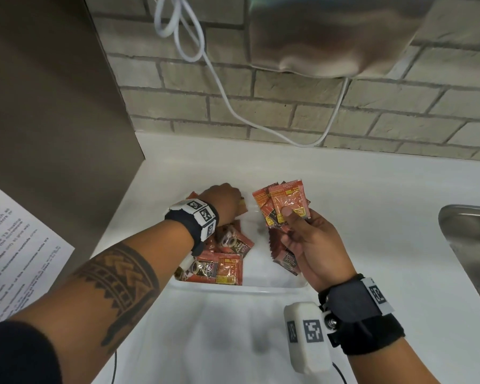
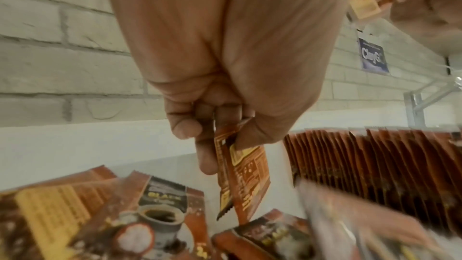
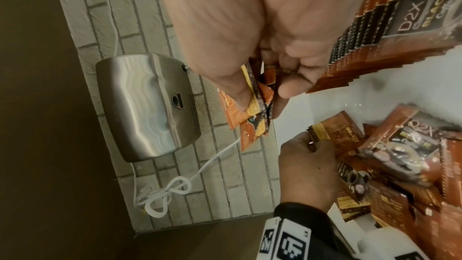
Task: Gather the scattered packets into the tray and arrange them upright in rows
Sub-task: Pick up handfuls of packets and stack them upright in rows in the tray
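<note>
Standing by the white bench [image 1: 344, 189], I am watching the person sort small orange-brown coffee sachets into a clear plastic tray [image 1: 233, 286] that is sitting on it. The left hand [image 1: 222, 200] is reaching to the tray's far left corner, its fingers [image 2: 185, 126] pinching a single sachet [image 2: 245, 177] by its top crimped edge so that it is hanging nearly upright. The right hand [image 1: 310, 245] is holding a small fanned sheaf of sachets [image 1: 286, 203] above the tray's right side, thumb pressing on the front one and the other fingers curling behind.

These sachets are looking light, thin and floppy, with glossy film that is probably sliding easily, one against another. The flat sealed edges are the sensible place to pinch; squeezing the filled middle is likely to let a packet bow or slip out of the fan.

The head view is giving the general lay: loose sachets [image 1: 219, 267] lying flat and jumbled at the tray's left and near side. The left wrist view is showing what it cannot: a tight row of upright sachets [image 2: 375, 165] already standing on edge along the right. The right wrist view is revealing several packets edge-on in the right hand, though blur is leaving their exact count unclear, and the steel hand dryer [image 3: 147, 106] on the brick wall.
</note>
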Action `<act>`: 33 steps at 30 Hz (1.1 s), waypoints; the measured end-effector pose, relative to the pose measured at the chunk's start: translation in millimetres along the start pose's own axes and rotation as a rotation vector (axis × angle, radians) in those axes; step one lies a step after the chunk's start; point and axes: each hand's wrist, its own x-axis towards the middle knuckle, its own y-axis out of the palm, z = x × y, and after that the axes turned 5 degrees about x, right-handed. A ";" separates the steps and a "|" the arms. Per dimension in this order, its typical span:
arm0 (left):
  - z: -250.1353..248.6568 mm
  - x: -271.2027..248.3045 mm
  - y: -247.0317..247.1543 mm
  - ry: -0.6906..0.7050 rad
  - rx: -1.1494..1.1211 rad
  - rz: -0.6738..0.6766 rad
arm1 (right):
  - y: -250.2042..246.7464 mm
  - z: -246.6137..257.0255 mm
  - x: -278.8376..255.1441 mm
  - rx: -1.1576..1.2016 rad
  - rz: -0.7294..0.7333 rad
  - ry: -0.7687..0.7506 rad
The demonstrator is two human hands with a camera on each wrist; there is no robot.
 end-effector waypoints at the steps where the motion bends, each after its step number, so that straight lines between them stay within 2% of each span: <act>1: 4.0 -2.8 -3.2 -0.014 -0.059 -0.015 | 1.6 -0.7 0.5 0.005 0.006 0.007; 10: 43.7 -33.1 -18.6 -0.132 -0.332 -0.197 | 11.1 -9.4 6.7 -0.014 -0.012 0.039; 16: 51.3 -52.9 -30.2 -0.143 -0.558 -0.292 | 15.1 -6.3 10.3 -0.031 0.006 0.039; 19: 52.1 -56.6 -30.0 -0.123 -0.824 -0.231 | 18.1 -5.6 12.8 -0.068 0.024 0.064; 22: 39.8 -62.8 -26.0 -0.015 -1.053 -0.107 | 25.4 -4.4 18.5 -0.166 0.037 0.065; 25: 22.8 -70.9 -28.4 0.058 -1.290 -0.066 | 30.8 -2.2 23.6 -0.234 0.057 0.073; 29: 13.6 -71.3 -21.5 0.074 -1.632 -0.027 | 34.4 -4.0 27.4 -0.296 0.103 0.084; 33: -0.6 -72.2 -10.4 0.075 -1.913 0.084 | 42.8 -5.6 25.5 -0.407 0.133 0.076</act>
